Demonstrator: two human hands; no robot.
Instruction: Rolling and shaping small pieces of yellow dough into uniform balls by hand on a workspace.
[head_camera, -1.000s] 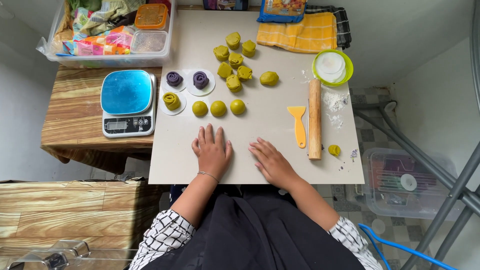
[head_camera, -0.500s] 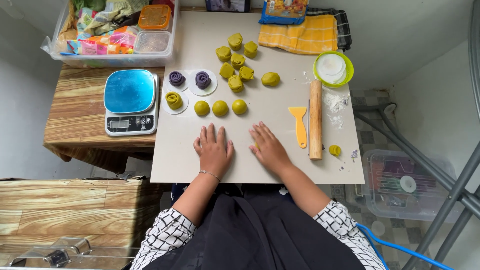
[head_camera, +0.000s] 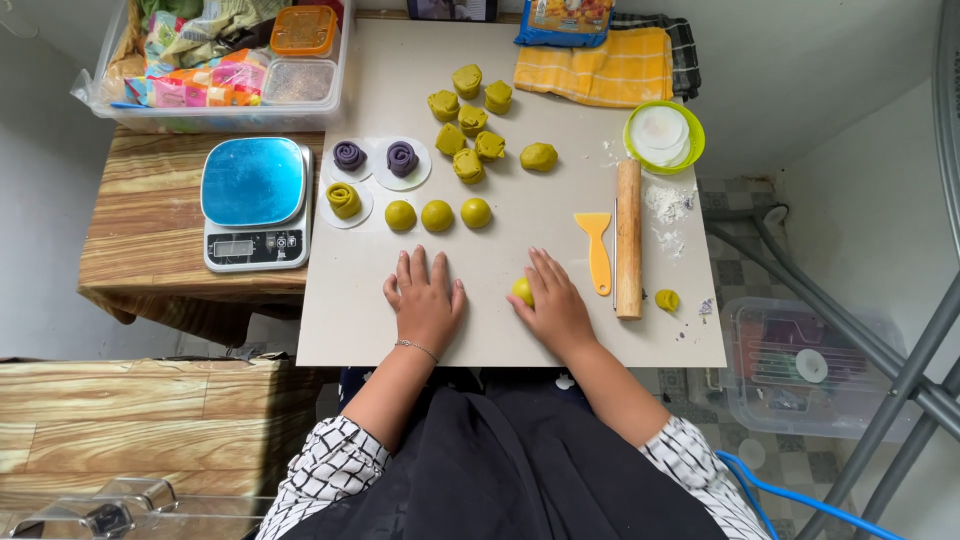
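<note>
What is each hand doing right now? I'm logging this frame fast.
Left hand: open, flat on the board, holding nothing.
Right hand: cupped over a green dough ball, pressing it against the board.

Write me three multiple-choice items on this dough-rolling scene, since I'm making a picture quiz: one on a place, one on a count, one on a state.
1. Where does the yellow scraper lie?
A. Just left of the wooden rolling pin
B. On the kitchen scale
C. In the green bowl

2. How many purple dough rolls are there?
A. One
B. Two
C. Five

3. How does the left hand rest?
A. Clenched round the pin
B. Lifted above the scale
C. Flat, palm down on the grey board

Answers: 1 A, the scraper lies beside the pin's left side. 2 B, two purple spirals sit on white discs. 3 C, its fingers are spread on the board, while the right hand covers a green dough ball.
</note>
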